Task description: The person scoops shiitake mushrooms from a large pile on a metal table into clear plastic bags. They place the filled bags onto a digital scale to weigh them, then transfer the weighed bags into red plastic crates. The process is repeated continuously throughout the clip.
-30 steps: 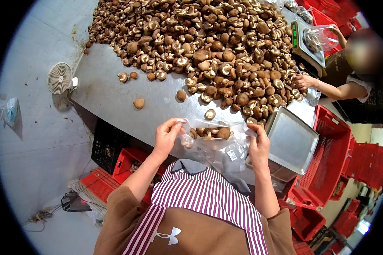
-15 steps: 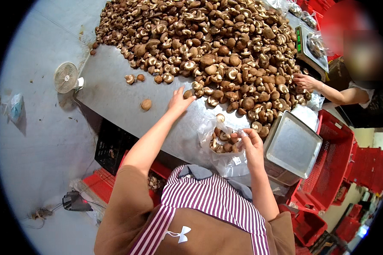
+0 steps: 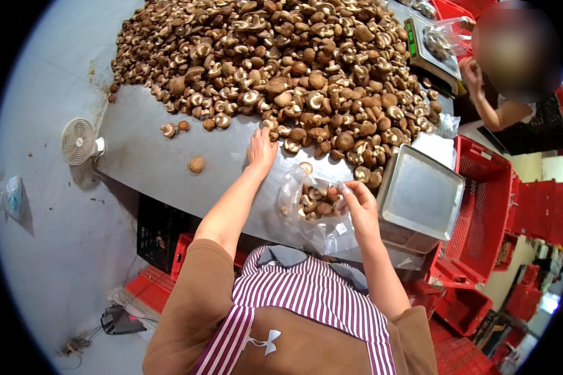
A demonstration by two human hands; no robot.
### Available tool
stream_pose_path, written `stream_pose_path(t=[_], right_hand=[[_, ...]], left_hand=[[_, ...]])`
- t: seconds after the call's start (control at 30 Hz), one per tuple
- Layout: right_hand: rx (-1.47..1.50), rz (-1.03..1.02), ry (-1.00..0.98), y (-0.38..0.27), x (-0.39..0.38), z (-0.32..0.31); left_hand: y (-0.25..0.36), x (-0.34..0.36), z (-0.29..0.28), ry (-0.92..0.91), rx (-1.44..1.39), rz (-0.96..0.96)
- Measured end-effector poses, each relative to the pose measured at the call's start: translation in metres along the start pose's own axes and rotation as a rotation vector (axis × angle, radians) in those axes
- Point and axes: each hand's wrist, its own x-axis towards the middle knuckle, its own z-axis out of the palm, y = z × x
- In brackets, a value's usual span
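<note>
My left hand (image 3: 262, 151) is at the near edge of a big heap of brown shiitake mushrooms (image 3: 281, 75). Its fingers curl down around a mushroom there, mostly hidden under the hand. A clear plastic bag (image 3: 322, 237) rests at the table's near edge, mouth up, partly filled with shiitakes (image 3: 319, 203). My right hand (image 3: 361, 209) pinches the right side of the bag's rim. One loose mushroom (image 3: 306, 167) lies just beyond the bag's mouth.
A metal tray (image 3: 422, 190) stands right of the bag, beside red crates (image 3: 478, 212). A co-worker's hand (image 3: 471, 78) is raised by a scale (image 3: 428, 53) bearing a bag. A white fan (image 3: 79, 142) stands left of the metal table (image 3: 150, 147), where a single mushroom (image 3: 196, 165) lies.
The view has shifted, so the scene sits further left. My left hand has closed over a mushroom at the heap's edge. The co-worker's hand has lifted off the heap toward the scale.
</note>
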Motion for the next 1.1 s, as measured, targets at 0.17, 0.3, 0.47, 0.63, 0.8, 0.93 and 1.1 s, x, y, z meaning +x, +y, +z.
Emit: stream_pose_path(t=[0.17, 0.3, 0.47, 0.63, 0.8, 0.93, 1.1], right_hand=[[0.051, -0.039, 0.037, -0.003, 0.001, -0.004], [0.075, -0.041, 0.042, -0.002, -0.001, -0.007], [0.129, -0.037, 0.128, 0.003, 0.0, -0.014], [0.138, -0.077, 0.143, 0.004, 0.003, -0.008], [0.276, -0.095, 0.172, 0.002, -0.011, -0.027], [0.39, -0.208, 0.232, -0.027, -0.034, -0.053], [0.377, -0.566, 0.452, -0.084, -0.066, -0.115]], left_hand=[[0.013, 0.003, 0.003, -0.034, -0.025, 0.042], [-0.002, 0.011, -0.001, -0.021, -0.368, -0.106], [0.079, -0.031, -0.088, -0.266, -1.202, -0.017], [0.117, -0.094, -0.085, -0.612, -0.405, 0.456], [0.081, -0.096, -0.089, -0.523, 0.079, 0.588], [0.109, -0.08, -0.16, -0.674, 0.132, 0.58], [0.205, -0.087, -0.19, -0.426, 0.078, 0.916]])
